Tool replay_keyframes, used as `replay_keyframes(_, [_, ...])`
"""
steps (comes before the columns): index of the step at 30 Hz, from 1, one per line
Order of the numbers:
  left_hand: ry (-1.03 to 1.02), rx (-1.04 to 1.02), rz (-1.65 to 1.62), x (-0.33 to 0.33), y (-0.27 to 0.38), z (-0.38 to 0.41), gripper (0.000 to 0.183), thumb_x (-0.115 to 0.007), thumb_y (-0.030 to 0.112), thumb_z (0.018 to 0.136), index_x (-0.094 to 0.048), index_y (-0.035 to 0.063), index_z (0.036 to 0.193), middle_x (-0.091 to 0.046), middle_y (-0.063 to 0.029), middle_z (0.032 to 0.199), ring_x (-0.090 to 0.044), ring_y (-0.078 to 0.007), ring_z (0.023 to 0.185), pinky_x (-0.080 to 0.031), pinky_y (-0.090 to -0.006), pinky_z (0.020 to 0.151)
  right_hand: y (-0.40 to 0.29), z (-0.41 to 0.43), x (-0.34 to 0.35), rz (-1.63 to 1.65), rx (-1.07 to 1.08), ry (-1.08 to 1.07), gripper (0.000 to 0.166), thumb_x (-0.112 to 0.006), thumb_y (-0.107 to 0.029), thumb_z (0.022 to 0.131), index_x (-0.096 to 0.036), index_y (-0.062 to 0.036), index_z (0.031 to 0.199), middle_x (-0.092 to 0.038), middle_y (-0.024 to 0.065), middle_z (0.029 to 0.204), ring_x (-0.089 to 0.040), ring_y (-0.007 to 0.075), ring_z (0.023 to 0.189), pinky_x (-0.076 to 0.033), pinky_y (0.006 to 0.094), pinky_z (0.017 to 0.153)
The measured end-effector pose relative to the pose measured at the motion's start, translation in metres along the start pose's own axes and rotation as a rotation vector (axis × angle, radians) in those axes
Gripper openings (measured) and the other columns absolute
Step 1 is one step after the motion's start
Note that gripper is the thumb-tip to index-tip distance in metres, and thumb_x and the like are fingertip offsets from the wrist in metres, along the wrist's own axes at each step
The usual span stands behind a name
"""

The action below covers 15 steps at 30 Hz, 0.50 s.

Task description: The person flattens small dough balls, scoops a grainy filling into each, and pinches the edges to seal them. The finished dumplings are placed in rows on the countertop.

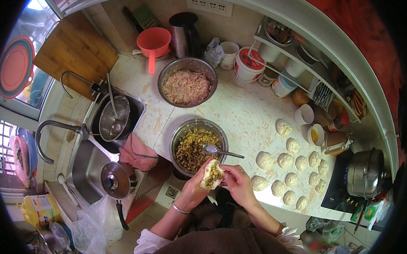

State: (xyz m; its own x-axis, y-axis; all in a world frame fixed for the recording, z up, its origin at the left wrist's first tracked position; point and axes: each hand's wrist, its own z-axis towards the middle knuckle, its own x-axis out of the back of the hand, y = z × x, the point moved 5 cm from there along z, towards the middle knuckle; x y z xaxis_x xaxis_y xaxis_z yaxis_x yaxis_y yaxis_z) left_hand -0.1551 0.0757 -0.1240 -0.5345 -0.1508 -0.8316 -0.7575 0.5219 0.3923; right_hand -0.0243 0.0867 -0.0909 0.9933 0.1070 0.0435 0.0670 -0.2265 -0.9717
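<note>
Cupped in my left hand (195, 187) is a round dough wrapper (205, 184) with a heap of yellow and brown chopped filling (214, 176) on it. My right hand (238, 183) pinches the wrapper's right edge between thumb and fingers. Just beyond my hands stands a steel bowl (174, 155) of the same kind of filling. A metal spoon (229, 153) lies in it, its handle sticking out over the right rim. Several dough pieces (285, 160) sit in loose rows on the counter to the right; the farthest one (284, 127) shows pleats on top.
Behind the filling bowl is a steel bowl (160, 84) of minced meat (187, 86). A sink (90, 171) with a pan (114, 118) and pink cloth (138, 152) is left. An electric kettle (183, 35) and red strainer (153, 41) stand at the back, a steel pot (365, 175) far right.
</note>
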Motion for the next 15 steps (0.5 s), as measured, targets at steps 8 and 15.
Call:
replay_keyframes(8, [-0.009, 0.054, -0.006, 0.011, 0.004, -0.003, 0.058, -0.044, 0.037, 0.095, -0.03, 0.0083, 0.144, -0.047, -0.0109, 0.136, -0.048, -0.0261, 0.123, -0.039, -0.0443, 0.103, -0.002, 0.001, 0.001, -0.155, 0.017, -0.015, 0.024, -0.059, -0.001, 0.088, -0.064, -0.0048, 0.111, -0.057, 0.0122, 0.091, -0.063, 0.0206, 0.079, -0.054, 0.0279, 0.065])
replay_keyframes(15, [0.071, 0.027, -0.096, 0.01, 0.002, -0.002, 0.045, -0.047, 0.031, 0.096, -0.041, 0.0093, 0.134, -0.053, -0.0112, 0.128, -0.051, -0.0265, 0.119, -0.042, -0.0453, 0.1, -0.007, 0.0, 0.002, -0.155, 0.035, 0.049, 0.021, -0.061, -0.002, 0.088, -0.064, -0.0024, 0.108, -0.059, 0.0134, 0.091, -0.066, 0.0203, 0.074, -0.054, 0.0276, 0.062])
